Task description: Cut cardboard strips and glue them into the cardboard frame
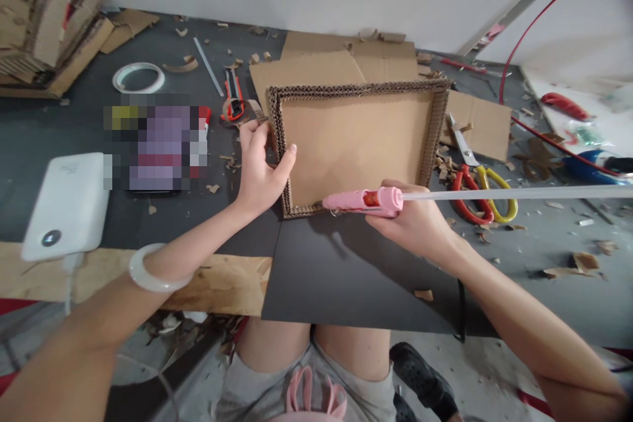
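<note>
Head camera view, looking down on a dark worktable (316,277): a shallow corrugated cardboard tray (356,138) lies in the middle, before the seated person. From where I stand, its flat base has ridged walls upright along the left, far and right sides, so those look done. A strip of wall also shows at the left end of the near side; the rest is hidden behind the tool and hand, so I cannot tell whether that side is complete. The left hand (264,171) straddles the left wall, thumb inside and fingers outside, holding the tray, how firmly I cannot tell. The right hand (420,227) is wrapped around a pink hot glue gun (351,200), its nozzle at the near wall, a long glue stick (519,194) trailing right. Gluing there seems unfinished, in my judgement; no bead is clear to see. Red-and-yellow-handled scissors (486,194) lie to the right, an orange utility knife (233,93) to the far left, and cardboard sheets (306,69) beyond.
</note>
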`<state>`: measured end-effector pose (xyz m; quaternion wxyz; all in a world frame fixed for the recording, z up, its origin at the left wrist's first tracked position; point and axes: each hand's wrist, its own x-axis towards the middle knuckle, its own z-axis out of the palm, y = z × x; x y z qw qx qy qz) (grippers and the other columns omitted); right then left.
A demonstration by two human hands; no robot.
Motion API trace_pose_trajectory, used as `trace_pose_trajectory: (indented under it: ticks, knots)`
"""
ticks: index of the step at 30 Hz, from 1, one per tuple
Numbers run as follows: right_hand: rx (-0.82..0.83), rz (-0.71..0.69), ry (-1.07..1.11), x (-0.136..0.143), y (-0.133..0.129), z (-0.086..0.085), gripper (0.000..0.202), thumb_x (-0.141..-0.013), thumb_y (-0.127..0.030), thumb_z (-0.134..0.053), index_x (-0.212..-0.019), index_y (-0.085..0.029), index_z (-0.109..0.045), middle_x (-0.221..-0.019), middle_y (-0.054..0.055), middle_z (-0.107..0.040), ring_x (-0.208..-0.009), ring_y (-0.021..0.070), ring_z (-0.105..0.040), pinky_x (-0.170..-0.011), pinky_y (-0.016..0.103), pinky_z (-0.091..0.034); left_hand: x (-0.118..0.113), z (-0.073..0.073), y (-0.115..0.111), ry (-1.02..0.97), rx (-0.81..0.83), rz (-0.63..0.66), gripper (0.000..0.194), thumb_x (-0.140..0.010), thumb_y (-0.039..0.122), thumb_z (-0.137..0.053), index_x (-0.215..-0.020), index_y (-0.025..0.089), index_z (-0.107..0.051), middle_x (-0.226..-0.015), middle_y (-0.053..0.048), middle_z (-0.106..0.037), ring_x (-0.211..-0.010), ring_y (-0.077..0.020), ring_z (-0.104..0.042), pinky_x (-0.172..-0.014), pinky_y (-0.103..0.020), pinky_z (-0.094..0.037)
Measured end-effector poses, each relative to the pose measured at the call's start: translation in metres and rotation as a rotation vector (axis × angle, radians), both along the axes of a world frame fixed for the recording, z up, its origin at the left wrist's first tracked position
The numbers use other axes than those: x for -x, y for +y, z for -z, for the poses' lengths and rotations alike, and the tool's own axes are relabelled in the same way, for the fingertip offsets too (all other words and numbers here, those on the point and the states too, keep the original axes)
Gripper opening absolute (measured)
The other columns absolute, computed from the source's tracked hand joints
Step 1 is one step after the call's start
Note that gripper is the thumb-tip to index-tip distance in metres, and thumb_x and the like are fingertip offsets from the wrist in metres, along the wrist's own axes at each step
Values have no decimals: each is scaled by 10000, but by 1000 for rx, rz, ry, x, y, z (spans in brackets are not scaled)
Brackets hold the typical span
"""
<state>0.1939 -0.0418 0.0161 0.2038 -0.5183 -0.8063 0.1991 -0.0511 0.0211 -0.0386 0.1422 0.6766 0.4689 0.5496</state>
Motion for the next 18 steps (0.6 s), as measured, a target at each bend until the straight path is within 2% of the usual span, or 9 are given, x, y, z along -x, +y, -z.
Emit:
trace_pose_trajectory:
  ticks: [18]
  knots:
    - [-39, 27, -75, -17, 0, -9, 265, -655, -192, -536, -550, -208, -294, -550, -41, -362, -456, 80, -348, -465, 240, -247, -1, -1, 0, -6, 1, -20, 395, -825, 504, -573, -1086, 210, -533, -1039, -72, -411, -1039, -227, -491, -940, -413, -456]
